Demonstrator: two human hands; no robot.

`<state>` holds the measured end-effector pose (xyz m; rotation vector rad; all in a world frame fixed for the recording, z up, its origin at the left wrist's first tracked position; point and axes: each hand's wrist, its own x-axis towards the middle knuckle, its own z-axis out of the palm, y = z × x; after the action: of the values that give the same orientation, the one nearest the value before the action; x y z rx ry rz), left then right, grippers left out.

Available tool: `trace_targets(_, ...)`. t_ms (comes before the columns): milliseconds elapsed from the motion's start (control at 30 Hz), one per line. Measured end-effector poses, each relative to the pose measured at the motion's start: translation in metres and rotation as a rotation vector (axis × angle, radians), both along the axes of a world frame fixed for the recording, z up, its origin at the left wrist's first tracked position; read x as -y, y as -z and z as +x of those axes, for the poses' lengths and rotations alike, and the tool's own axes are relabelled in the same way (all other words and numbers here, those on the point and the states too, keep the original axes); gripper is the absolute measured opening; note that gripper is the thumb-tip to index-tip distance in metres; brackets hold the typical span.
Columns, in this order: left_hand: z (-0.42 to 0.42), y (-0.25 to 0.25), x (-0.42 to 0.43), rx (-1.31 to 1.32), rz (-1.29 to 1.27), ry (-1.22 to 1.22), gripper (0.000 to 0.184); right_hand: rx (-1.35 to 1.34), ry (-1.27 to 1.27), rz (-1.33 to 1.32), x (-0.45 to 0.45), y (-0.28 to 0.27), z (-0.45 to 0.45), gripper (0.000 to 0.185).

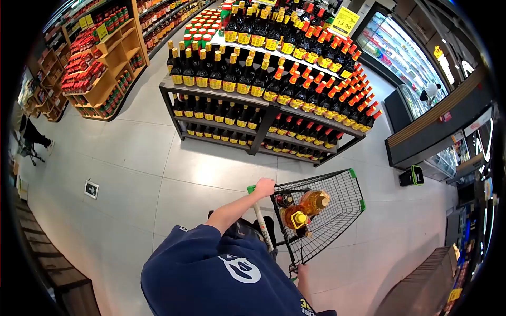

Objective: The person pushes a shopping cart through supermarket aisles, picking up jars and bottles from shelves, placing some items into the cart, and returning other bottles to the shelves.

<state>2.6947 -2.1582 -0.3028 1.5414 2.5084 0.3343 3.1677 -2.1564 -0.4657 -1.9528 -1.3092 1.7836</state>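
Note:
My left hand (265, 187) is closed over the top corner of a wire shopping cart (342, 197), by the green end of its pale push handle (260, 218). Low in the view, my right hand (303, 270) is at the cart's other rear corner; its fingers show only in part and seem closed on the frame there. Inside the basket lie a large bottle of golden oil (314, 201), a second oil bottle with a yellow cap (295, 217), and a dark bottle (284, 199). A small dark item (304, 232) beside them is hard to make out.
A tiered shelf display (263, 110) full of dark bottles with yellow labels stands ahead on my left, under a yellow price sign (344, 22). Wooden shelves (124, 52) hold red-lidded jars. A black bin (412, 176) stands beyond the cart. A person's leg (36, 136) shows far left.

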Motion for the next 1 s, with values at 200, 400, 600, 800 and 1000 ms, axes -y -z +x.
trace_targets(200, 0.031, -0.005, 0.056, -0.054, 0.025, -0.092, 0.019, -0.045, -0.077, 0.028, 0.014, -0.005, 0.023, 0.011)
trace_targets(400, 0.076, 0.001, 0.115, -0.190, 0.105, -0.218, 0.018, -0.007, -0.210, 0.191, 0.021, 0.023, 0.052, 0.011)
trace_targets(600, 0.113, 0.010, 0.171, -0.334, 0.114, -0.285, 0.013, 0.040, -0.307, 0.286, 0.031, 0.047, 0.082, 0.010)
trace_targets(800, 0.159, 0.010, 0.228, -0.311, 0.074, -0.391, 0.014, 0.202, -0.465, 0.410, 0.046, 0.027, 0.103, 0.014)
trace_targets(1000, 0.205, 0.016, 0.281, -0.321, 0.080, -0.506, 0.015, 0.197, -0.540, 0.511, 0.056, 0.018, 0.123, 0.015)
